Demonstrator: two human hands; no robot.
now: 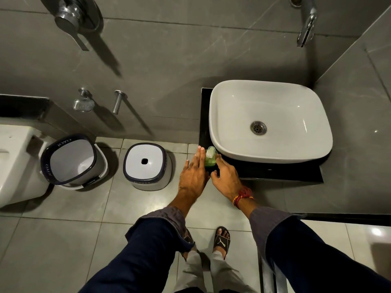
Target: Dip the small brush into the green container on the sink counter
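The green container stands on the front left corner of the black sink counter, with a clear open top. Something small and white shows inside that top; I cannot tell whether it is the small brush. My left hand lies flat against the container's left side, fingers straight and together. My right hand comes in from the right, its fingers against the container's right side and its thumb at the front of the base. No brush handle shows in either hand.
A white basin with a metal drain fills most of the counter, and a wall tap hangs above it. On the tiled floor to the left stand a bucket and a stool. A toilet is at far left.
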